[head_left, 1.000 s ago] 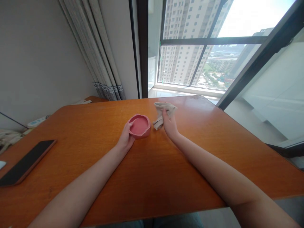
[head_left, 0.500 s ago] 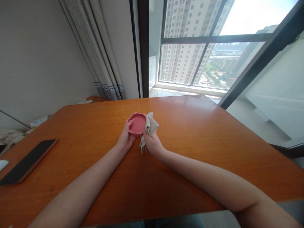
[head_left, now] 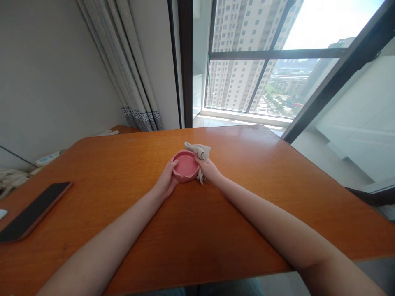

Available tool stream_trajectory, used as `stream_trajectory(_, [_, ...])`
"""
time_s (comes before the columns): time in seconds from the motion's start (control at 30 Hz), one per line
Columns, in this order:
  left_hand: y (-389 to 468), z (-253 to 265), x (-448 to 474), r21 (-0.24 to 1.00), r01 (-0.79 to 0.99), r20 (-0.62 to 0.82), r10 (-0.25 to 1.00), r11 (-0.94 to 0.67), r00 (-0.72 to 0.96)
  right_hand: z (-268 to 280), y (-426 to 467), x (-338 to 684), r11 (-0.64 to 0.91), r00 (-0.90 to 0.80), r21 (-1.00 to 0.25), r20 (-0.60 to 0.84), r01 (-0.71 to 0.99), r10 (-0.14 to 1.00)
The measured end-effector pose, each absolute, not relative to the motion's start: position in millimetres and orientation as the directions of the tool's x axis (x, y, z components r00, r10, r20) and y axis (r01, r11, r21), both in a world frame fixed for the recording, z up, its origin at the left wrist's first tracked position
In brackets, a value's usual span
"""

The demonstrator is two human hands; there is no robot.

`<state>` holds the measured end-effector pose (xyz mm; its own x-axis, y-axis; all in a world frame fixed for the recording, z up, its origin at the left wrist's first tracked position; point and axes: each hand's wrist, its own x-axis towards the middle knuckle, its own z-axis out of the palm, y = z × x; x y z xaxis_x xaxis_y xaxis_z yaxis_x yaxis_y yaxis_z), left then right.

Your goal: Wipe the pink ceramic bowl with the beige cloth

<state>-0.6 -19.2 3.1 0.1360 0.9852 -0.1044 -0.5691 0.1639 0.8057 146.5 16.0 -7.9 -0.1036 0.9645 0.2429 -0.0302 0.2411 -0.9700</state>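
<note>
Since the earliest frame, the beige cloth [head_left: 202,152] has been brought from just beside the pink dish [head_left: 186,165] to its right rim, where it is pinched in the right hand [head_left: 211,170]. The dish is grasped at its left side by the left hand [head_left: 166,179], over the middle of the wooden table [head_left: 123,164]; whether its underside is touching the wood cannot be made out.

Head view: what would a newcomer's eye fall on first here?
Probably the pink dish near the middle, with the left hand gripping its left side and the right hand holding a pale cloth against its right. Next, the bright window at upper right, beyond the brown table.
</note>
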Motion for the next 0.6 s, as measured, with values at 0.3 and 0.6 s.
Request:
stream_trajectory(0.3, [-16.1,-0.1,-0.1,0.748,-0.658,-0.024,0.995,0.082,0.097,-9.9,-16.9,118.5,0.295,0.083,-0.955,0.291,-0.034,0.953])
stream_trajectory(0.6, [-20.9,6.4,-2.4,0.800,-0.532,-0.120,0.942,0.278,0.312,-2.2,20.2,157.1,0.272,-0.078,-0.961,0.276,-0.056,0.958])
